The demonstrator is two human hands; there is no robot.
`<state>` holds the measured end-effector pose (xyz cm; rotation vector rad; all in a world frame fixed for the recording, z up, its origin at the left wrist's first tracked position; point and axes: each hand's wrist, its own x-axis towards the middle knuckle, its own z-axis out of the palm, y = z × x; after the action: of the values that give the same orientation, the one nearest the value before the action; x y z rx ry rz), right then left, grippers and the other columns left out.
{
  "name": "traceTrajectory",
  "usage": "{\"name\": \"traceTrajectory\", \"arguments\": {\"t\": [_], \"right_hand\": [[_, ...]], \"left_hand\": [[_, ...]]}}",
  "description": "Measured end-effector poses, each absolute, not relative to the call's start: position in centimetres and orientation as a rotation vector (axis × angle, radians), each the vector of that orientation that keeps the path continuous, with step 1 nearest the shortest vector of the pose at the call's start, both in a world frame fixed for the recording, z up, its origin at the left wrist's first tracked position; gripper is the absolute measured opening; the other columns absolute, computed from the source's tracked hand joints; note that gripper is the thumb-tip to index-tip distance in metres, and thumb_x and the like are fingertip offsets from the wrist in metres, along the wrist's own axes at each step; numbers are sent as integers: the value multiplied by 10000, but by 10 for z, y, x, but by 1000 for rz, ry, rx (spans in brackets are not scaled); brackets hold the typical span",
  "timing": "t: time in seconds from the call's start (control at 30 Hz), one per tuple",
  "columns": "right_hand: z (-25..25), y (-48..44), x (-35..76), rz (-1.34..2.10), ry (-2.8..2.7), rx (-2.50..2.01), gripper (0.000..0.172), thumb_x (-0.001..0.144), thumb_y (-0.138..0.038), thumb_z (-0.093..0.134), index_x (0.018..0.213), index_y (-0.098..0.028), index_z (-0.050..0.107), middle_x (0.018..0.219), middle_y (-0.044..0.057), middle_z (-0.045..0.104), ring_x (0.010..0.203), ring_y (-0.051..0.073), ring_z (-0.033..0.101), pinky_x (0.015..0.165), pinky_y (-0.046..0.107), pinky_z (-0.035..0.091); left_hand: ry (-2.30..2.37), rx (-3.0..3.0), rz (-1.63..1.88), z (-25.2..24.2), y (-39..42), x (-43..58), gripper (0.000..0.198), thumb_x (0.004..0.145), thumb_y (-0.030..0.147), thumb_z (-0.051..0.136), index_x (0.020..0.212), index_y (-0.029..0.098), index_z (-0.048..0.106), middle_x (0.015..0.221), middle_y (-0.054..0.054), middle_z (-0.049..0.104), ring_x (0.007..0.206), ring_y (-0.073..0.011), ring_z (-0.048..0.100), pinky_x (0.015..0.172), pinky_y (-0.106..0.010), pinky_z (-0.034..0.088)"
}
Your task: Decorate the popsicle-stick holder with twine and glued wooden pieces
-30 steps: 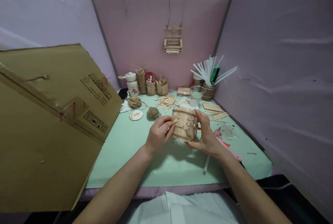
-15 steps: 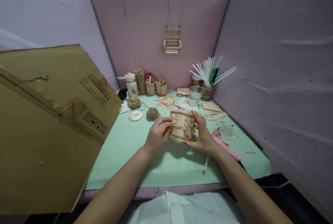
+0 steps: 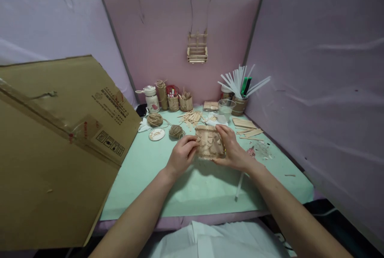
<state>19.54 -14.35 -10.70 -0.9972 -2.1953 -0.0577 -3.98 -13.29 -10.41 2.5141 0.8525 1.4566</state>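
A round holder made of pale wooden craft sticks (image 3: 207, 144), with small wooden pieces on its side and a scalloped trim at its rims, is held above the table between both hands. My left hand (image 3: 183, 155) pinches its left side with fingers closed. Around its right side my right hand (image 3: 235, 148) is wrapped, thumb below and fingers near the top. A ball of twine (image 3: 176, 131) lies just beyond my left hand. Under my right forearm a white glue stick (image 3: 239, 188) shows; the pink-tipped glue gun (image 3: 251, 152) is mostly hidden behind that arm.
A large cardboard sheet (image 3: 60, 150) leans at the left. Toward the back are a white bottle (image 3: 151, 100), loose craft sticks (image 3: 193, 118), a clear plastic cup (image 3: 226, 108) and a pot of white glue sticks (image 3: 239, 104). A small wooden swing (image 3: 197, 52) hangs on the back panel.
The holder has turned a little in my hands, and my right hand has shifted farther over its top right. My right forearm now covers the pink glue gun's body. My left hand stays nearly in place.
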Motion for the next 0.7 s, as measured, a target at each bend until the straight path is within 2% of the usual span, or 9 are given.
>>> {"name": "traceTrajectory", "arguments": {"t": [0.27,0.47,0.6,0.7], "right_hand": [[-95,-131,191,-206,-2379,-985,1054,683,-212,762,1532,-292,142,1495,156,279,1435,383,202,1110,616,335],[-110,-144,194,-220,-2380,-964,1115,684,-223,815,1540,-316,106,1529,157,270,1464,377,155,1116,645,320],[-118,-156,197,-200,-2316,-953,1058,744,-321,780,1540,-336,83,1478,147,347,1438,380,230,1090,651,356],[-125,-166,196,-223,-2233,-949,957,804,-318,711,1537,-330,96,1390,142,419,1380,376,320,1075,649,374]], "left_hand": [[1053,2533,1118,-121,-125,-40,180,848,75,529,820,174,677,941,-72,647,865,-169,620,790,-311,525],[1142,2499,956,-127,-130,-41,194,810,53,534,819,181,680,914,-53,636,839,-164,614,766,-291,516],[1109,2506,894,-129,-135,-42,183,804,59,538,819,184,672,925,-56,635,866,-175,613,788,-298,512],[1094,2510,857,-130,-136,-42,185,800,61,535,831,188,666,950,-59,635,895,-183,614,809,-302,508]]}}
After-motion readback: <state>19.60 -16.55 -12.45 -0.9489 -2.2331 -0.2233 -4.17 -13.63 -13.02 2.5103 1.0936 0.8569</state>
